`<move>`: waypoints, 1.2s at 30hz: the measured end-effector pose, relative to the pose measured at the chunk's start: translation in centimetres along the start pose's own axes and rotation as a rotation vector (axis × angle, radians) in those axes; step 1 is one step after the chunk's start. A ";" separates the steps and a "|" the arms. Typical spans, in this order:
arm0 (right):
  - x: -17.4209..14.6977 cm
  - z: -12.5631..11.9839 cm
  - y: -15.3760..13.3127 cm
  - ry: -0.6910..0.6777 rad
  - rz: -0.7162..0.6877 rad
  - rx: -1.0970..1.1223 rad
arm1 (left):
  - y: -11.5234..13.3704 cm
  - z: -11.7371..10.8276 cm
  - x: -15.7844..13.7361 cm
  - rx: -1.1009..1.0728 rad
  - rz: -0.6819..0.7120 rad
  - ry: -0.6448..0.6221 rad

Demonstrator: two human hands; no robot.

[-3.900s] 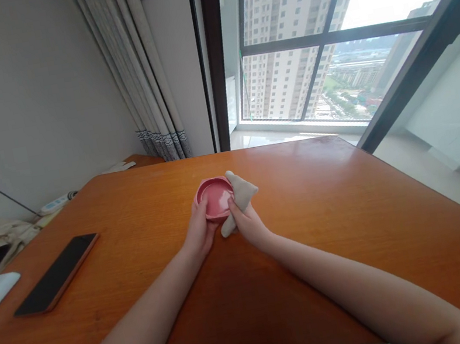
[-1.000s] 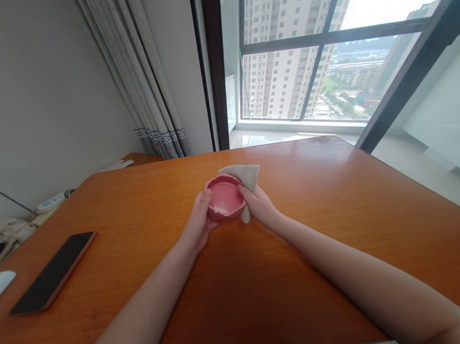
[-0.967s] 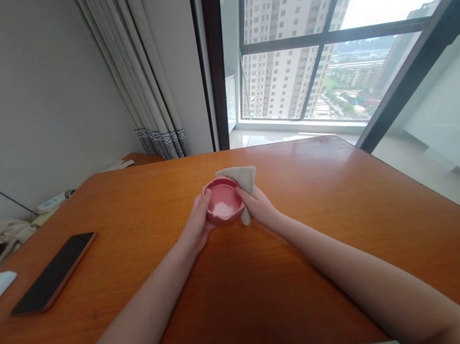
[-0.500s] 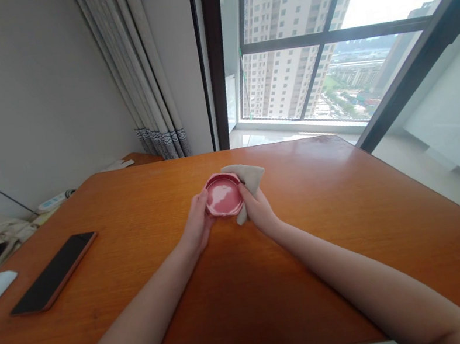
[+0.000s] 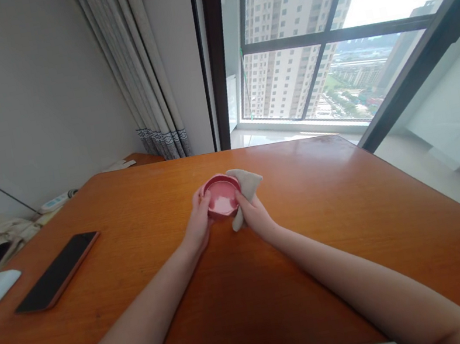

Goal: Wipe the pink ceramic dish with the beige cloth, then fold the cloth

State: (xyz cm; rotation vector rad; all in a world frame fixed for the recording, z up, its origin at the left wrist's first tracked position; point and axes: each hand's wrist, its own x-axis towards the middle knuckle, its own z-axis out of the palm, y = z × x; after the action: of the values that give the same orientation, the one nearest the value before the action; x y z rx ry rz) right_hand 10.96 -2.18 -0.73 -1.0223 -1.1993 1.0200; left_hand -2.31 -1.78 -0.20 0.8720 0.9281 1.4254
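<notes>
The left hand (image 5: pixel 199 217) grips the left side of a pink dish (image 5: pixel 220 195), past the middle of the tabletop (image 5: pixel 329 208), toward its far edge. The right hand (image 5: pixel 256 216) holds a gray cloth (image 5: pixel 249 181) on the dish's right side. The work looks partway: neither is put down yet. I can't tell how much is left. The tabletop is brown and shiny, with what looks like a black phone (image 5: pixel 58 272) near its left edge. Past the far edge are a gray curtain (image 5: pixel 136 70) and a big window (image 5: pixel 285 82).

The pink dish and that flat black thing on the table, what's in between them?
In the head view, the left hand, holding the pink dish by its side, comes first; then brown tabletop stretches to the flat black thing.
</notes>
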 end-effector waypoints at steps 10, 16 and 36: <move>1.4 -0.7 0.2 -0.053 0.328 0.292 | 0.4 -0.3 0.2 -0.003 -0.140 -0.041; -0.2 1.5 -0.7 -0.069 0.477 0.633 | -0.1 0.2 -0.1 -0.187 -0.048 0.115; 1.1 0.5 0.0 0.072 0.571 0.674 | 0.1 -0.5 0.4 0.024 -0.106 0.075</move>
State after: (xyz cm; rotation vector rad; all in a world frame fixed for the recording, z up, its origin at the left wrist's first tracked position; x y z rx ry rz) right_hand 10.54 -1.02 -0.46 -0.8477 -0.4234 1.6684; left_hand -2.86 -1.45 -0.30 0.7803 1.0348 1.3655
